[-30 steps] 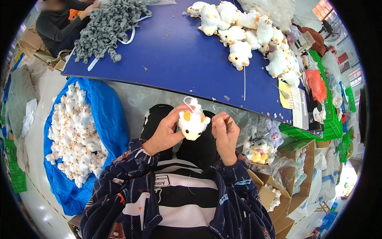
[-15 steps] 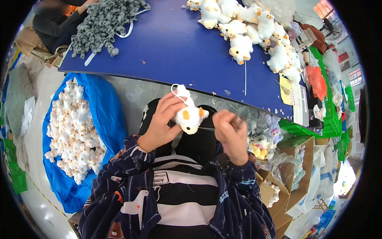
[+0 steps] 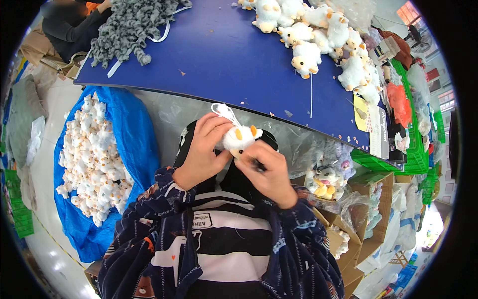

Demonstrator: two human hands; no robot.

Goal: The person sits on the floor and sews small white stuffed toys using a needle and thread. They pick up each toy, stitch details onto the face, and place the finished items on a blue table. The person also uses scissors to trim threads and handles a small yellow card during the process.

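Observation:
My left hand [image 3: 200, 154] is closed around a small white plush sheep [image 3: 231, 141] with orange ears and black eyes, held above my lap. A loop of white cord [image 3: 225, 110] rises from the toy beside my left fingers. My right hand [image 3: 269, 172] is pressed up to the sheep's face, its fingers pinched together and hiding part of the muzzle. Something small and dark shows among those fingers, too blurred to name.
Finished-looking plush sheep [image 3: 306, 59] are heaped on the blue table [image 3: 224, 60]. Grey curly plush [image 3: 127, 32] lies at its far left, near another person [image 3: 74, 30]. A blue bag [image 3: 142, 129] of white plush pieces stands left; cardboard boxes [image 3: 376, 204] and a green crate [image 3: 416, 149] stand right.
My right hand has moved left, from apart with a thin thread stretched to the toy, up against the sheep's face. The left hand keeps its hold on the toy.

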